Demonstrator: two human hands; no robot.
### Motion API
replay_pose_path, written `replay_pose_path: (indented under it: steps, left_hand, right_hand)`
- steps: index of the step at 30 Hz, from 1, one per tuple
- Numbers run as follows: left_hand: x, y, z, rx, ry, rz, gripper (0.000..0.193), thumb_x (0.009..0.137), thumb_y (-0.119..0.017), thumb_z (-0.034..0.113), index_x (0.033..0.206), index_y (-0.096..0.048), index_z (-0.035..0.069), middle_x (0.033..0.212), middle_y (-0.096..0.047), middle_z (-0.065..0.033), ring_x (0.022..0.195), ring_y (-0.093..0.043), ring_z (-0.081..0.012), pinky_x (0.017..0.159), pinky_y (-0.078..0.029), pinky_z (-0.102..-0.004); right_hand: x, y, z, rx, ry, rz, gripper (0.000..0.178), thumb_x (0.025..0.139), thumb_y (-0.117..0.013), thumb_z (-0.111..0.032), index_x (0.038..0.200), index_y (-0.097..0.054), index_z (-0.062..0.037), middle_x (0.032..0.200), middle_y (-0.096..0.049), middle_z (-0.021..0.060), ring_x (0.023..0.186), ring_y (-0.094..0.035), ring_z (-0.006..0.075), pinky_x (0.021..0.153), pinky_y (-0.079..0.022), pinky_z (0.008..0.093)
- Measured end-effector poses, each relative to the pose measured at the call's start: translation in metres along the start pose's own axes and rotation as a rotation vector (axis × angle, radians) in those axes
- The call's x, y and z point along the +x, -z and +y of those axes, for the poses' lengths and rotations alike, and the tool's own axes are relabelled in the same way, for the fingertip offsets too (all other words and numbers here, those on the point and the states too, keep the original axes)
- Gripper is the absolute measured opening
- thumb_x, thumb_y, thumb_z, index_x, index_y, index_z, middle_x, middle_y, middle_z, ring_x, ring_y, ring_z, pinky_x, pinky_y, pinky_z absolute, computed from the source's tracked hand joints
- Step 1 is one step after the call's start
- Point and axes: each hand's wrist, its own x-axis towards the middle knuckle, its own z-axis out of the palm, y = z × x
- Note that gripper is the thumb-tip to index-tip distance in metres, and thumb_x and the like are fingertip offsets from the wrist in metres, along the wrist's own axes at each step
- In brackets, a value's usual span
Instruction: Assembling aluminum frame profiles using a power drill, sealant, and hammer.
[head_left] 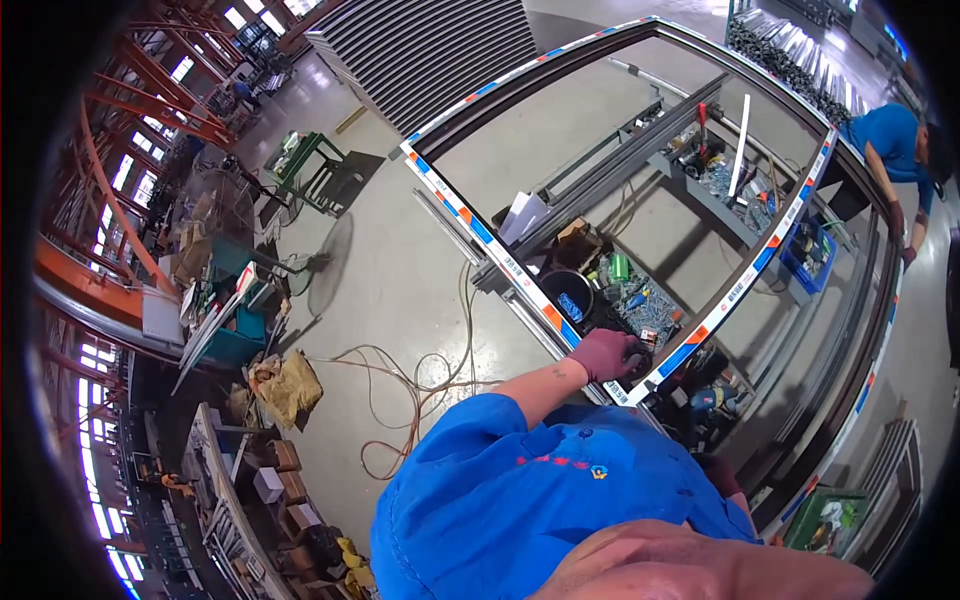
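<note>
A large rectangular window frame (pixel 450 190), dark inside with white, blue and orange film on its face, lies across a workbench. At its near corner, my left hand (pixel 605 355), in a pinkish glove with dark fingers, curls over the frame's edge. My right hand (pixel 722 472) is by my right side, mostly hidden behind my shirt, and its fingers do not show. Close by it runs a second dark frame (pixel 868 400) with the same film. Below the left hand's corner, a black bucket (pixel 568 285) stands beside loose screws (pixel 652 318).
A person in blue (pixel 885 145) bends at the far right, hands by the second frame. Stacked panels (pixel 430 50) stand behind. Hoses (pixel 420 395) loop over the floor at left, near a standing fan (pixel 325 265). A blue crate (pixel 808 258) sits under the frames.
</note>
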Motion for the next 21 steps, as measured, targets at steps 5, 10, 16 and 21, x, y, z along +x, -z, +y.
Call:
replay_pose_path:
  steps: [5,10,16,21]
  left_hand:
    - [0.000,0.005,-0.003,-0.007,0.016,-0.042,0.049,0.100,-0.064,0.046,0.131,-0.071,0.009,0.116,-0.075,-0.0182,0.108,-0.071,-0.0418,0.096,-0.056,-0.0533]
    - [0.000,-0.010,-0.016,-0.040,-0.052,0.086,0.047,0.099,-0.062,0.049,0.121,-0.074,0.009,0.106,-0.076,-0.0197,0.101,-0.073,-0.0410,0.090,-0.057,-0.0538]
    - [0.000,-0.007,-0.019,-0.024,-0.051,0.035,0.051,0.097,-0.064,0.049,0.125,-0.072,0.008,0.110,-0.074,-0.0201,0.105,-0.072,-0.0403,0.092,-0.057,-0.0529]
    - [0.006,-0.016,-0.026,-0.033,-0.084,0.041,0.050,0.098,-0.064,0.049,0.121,-0.071,0.007,0.108,-0.074,-0.0198,0.102,-0.072,-0.0419,0.091,-0.057,-0.0534]
  right_hand:
    - [0.002,0.008,-0.033,-0.093,0.000,-0.011,0.037,0.092,-0.079,-0.035,0.114,-0.080,-0.0053,0.115,-0.079,0.0197,0.109,-0.077,0.0367,0.093,-0.060,0.0443]
    - [0.001,0.016,-0.068,-0.462,0.132,-0.011,0.031,0.093,-0.075,-0.037,0.101,-0.078,-0.0070,0.098,-0.075,0.0224,0.098,-0.071,0.0474,0.082,-0.058,0.0520]
    - [0.005,0.009,-0.041,-0.138,0.099,0.095,0.027,0.095,-0.077,-0.027,0.105,-0.077,-0.0015,0.099,-0.078,0.0205,0.097,-0.077,0.0327,0.085,-0.058,0.0451]
    - [0.022,-0.006,0.014,-0.035,0.032,0.013,0.033,0.098,-0.077,-0.023,0.119,-0.076,0.0016,0.110,-0.080,0.0215,0.102,-0.077,0.0279,0.088,-0.058,0.0429]
